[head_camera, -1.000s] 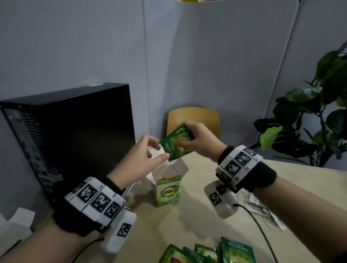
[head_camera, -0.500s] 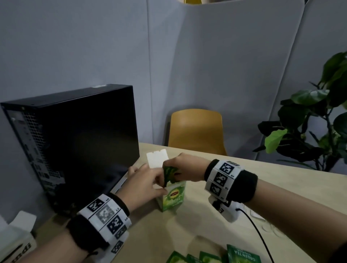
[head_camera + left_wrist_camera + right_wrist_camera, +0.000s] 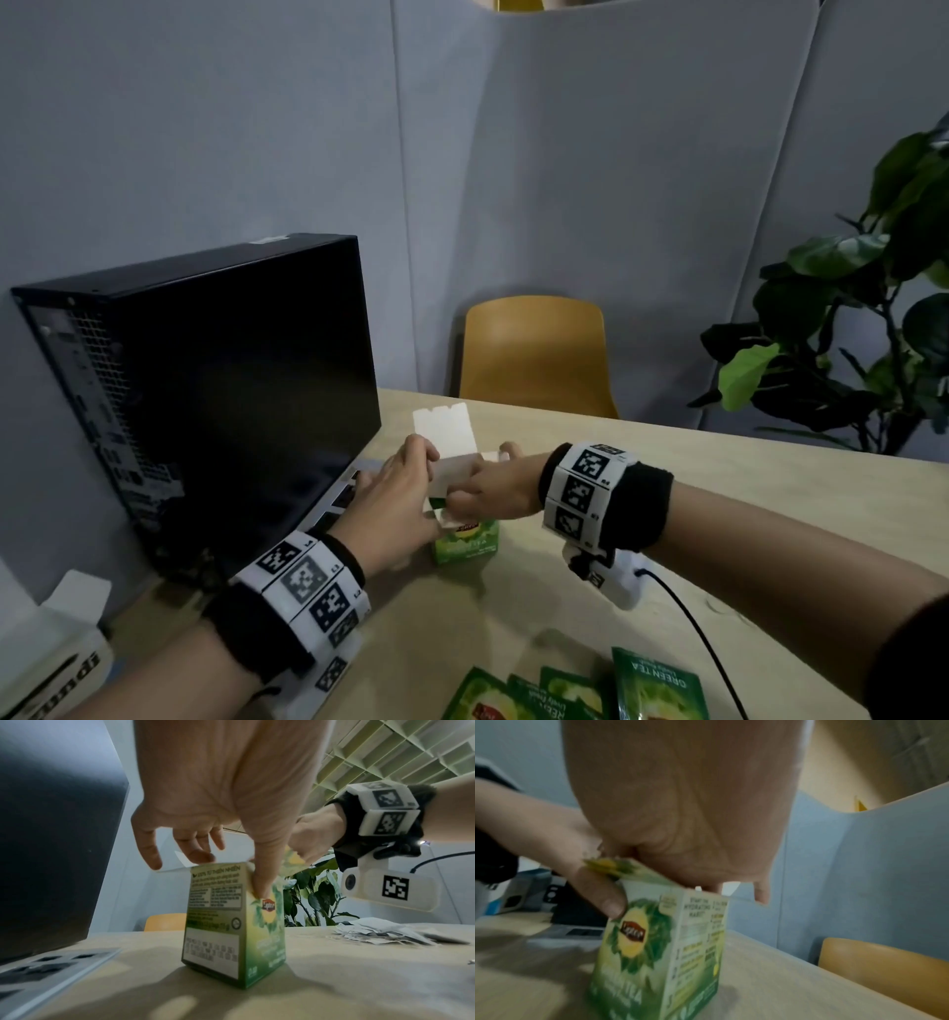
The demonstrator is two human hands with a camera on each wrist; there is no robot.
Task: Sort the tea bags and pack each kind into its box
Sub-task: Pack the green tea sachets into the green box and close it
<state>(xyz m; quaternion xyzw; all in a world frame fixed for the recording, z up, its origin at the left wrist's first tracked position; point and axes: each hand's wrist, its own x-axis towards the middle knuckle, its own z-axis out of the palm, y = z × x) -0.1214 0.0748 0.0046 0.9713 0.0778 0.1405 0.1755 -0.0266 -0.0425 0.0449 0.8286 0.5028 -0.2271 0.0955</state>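
Observation:
The green tea box stands upright on the table with its white lid flap raised. My left hand holds it near the top; in the left wrist view its thumb presses the box front and the fingers curl over the back edge. My right hand covers the box opening, palm down over the box. The tea bag it carried is hidden under it. Several green tea bags lie at the near table edge. White tea bags are piled to the right.
A black computer tower stands close on the left, with a keyboard at its foot. A white box sits at the near left. A yellow chair and a plant are beyond the table.
The right hand brought the green tea bag down from above the box into its opening. The left hand lowered onto the box and now steadies it.

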